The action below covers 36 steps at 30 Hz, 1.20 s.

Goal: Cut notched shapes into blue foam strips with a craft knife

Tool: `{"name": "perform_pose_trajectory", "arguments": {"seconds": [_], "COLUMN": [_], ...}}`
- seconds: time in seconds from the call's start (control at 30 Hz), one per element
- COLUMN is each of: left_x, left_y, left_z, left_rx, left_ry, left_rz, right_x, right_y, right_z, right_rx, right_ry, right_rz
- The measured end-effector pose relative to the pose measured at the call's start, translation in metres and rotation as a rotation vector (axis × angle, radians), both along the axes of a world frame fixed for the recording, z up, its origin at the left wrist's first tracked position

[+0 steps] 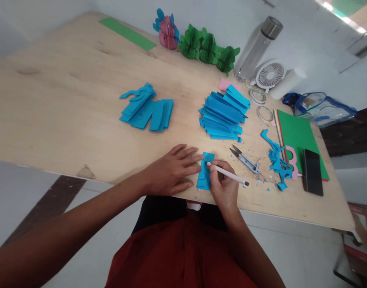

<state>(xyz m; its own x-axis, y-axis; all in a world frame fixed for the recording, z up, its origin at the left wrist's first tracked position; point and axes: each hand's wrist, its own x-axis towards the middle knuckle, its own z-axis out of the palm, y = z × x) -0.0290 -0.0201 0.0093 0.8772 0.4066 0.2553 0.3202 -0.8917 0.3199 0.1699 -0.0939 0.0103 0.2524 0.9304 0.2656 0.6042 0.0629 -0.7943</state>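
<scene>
A small blue paper piece (204,178) with dark curved lines drawn on it lies near the table's front edge. My right hand (224,186) is closed around a white pen (228,173), whose tip is at the upper part of that paper. Flat on the table to the left is my left hand (177,170), fingers spread, fingertips at the paper's left edge. Small snips (245,159) lie to the right, blades apart. Beyond my hands are a fanned stack of blue strips (222,116) and a smaller group of blue folded pieces (147,110).
Blue scraps (278,162), green sheets (300,136) and a black phone (313,172) are at right. Along the wall stand green paper figures (207,48), a pink one (168,33), a bottle (258,50) and a fan (270,75). Tape rolls (258,96) lie before the fan.
</scene>
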Motion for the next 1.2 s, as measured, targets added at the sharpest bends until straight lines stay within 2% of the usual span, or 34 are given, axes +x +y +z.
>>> {"name": "perform_pose_trajectory", "arguments": {"seconds": [0.37,0.7,0.83,1.03,1.2], "left_x": [0.000,0.000,0.000,0.000,0.000], "left_y": [0.001,0.001,0.001,0.001,0.001], "left_z": [-0.002,-0.002,-0.003,-0.003,-0.003], "left_rx": [-0.002,-0.011,-0.003,-0.002,0.006], "left_ry": [-0.020,0.002,-0.002,0.000,0.004], "left_rz": [-0.011,-0.014,-0.016,-0.017,-0.011], "right_x": [-0.003,-0.003,-0.005,-0.003,0.002], "right_y": [-0.006,-0.007,-0.007,-0.008,-0.008], "right_z": [0.006,0.005,0.005,-0.002,-0.009], "right_rx": [0.009,-0.012,-0.031,-0.008,-0.016], "right_ry": [-0.123,-0.118,-0.052,0.248,0.216], "right_rz": [-0.038,-0.037,-0.026,-0.056,-0.043]}}
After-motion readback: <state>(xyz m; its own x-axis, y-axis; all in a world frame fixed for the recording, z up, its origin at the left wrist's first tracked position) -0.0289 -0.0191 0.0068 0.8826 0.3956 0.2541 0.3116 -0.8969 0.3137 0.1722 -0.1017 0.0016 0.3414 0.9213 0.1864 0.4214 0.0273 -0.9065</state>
